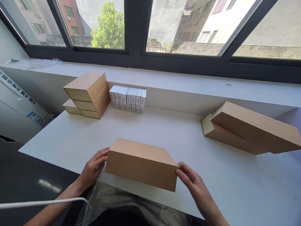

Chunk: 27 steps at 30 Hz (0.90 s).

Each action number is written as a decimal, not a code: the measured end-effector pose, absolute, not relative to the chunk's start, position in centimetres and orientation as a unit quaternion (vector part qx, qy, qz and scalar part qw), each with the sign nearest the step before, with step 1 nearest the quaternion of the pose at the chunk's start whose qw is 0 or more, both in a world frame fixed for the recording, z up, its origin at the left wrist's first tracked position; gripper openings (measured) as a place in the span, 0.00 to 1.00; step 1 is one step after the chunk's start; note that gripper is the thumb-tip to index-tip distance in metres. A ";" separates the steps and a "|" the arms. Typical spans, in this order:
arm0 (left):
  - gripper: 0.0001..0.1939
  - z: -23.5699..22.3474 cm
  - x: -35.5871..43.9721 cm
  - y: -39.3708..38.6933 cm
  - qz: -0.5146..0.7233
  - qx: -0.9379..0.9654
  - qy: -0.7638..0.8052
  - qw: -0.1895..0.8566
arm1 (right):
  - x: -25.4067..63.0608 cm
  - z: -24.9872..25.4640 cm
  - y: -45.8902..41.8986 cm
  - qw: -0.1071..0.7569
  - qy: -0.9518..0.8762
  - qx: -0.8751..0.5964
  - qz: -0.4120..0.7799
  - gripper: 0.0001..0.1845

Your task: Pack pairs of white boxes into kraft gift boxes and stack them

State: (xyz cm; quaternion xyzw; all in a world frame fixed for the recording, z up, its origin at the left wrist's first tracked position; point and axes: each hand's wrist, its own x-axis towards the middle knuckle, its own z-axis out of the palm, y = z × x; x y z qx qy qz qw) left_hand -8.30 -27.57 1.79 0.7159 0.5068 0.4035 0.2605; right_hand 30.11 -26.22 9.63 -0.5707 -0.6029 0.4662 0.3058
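Note:
Near the front edge of the white table is a brown cardboard box (141,168), held between my two hands. My left hand (94,164) presses against its left end with the fingers close together. At its right end, my right hand (189,175) grips the corner, thumb on the near side and fingers behind. The box looks closed from here, and its underside is hidden.
Stacked brown boxes (87,94) stand at the back left, beside two rows of small white boxes (128,97). Two long brown boxes (254,128) lie stacked at the right. A white windowsill (164,78) runs behind the table (164,125). A white cable (47,202) crosses the lower left.

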 end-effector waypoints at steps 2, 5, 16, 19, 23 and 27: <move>0.20 3.2 -7.9 -28.3 0.414 0.664 0.529 0.327 | 30.2 9.8 -26.8 0.288 -0.617 -0.550 0.484 0.25; 0.23 5.0 -7.2 -29.2 0.410 0.599 0.544 0.421 | 29.8 9.5 -27.6 0.279 -0.614 -0.531 0.513 0.31; 0.17 7.1 -6.7 -28.5 0.350 0.500 0.509 0.607 | 27.2 9.7 -28.1 0.269 -0.496 -0.561 0.606 0.26; 0.16 7.5 -6.5 -28.7 0.367 0.509 0.503 0.594 | 27.4 10.2 -28.0 0.330 -0.526 -0.559 0.549 0.23; 0.13 6.8 -6.1 -28.4 0.419 0.596 0.512 0.454 | 28.3 8.9 -27.8 0.378 -0.593 -0.563 0.433 0.19; 0.10 5.7 -6.3 -27.3 0.444 0.685 0.510 0.272 | 29.6 6.9 -27.3 0.423 -0.598 -0.541 0.413 0.27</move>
